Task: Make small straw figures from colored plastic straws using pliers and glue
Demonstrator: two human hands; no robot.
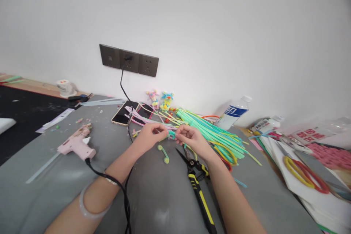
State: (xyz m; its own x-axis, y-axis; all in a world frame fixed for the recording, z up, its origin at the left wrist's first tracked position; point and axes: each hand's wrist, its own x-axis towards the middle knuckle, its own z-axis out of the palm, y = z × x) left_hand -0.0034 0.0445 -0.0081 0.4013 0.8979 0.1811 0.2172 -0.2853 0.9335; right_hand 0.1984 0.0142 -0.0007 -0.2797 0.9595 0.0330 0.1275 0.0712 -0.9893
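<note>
My left hand [151,136] and my right hand [192,139] come together above the grey table, both with fingers pinched. Between them is a small bent teal pipe cleaner [172,134], its ends partly hidden by the fingertips. Just below lies a yellow-green pipe cleaner piece [163,154] with curled ends. Under my right wrist rest black-and-yellow cutters [197,186], blades pointing toward my hands. A bundle of green pipe cleaners [214,133] spreads out behind and right of my right hand. Pink pipe cleaners [139,117] lie behind my left hand.
A pink glue gun [78,143] lies at left, its black cord crossing under my left arm. A phone [125,112], two small fuzzy figures [166,100] and a bottle [233,112] are near the wall. Papers with yellow and red loops [305,175] lie at right.
</note>
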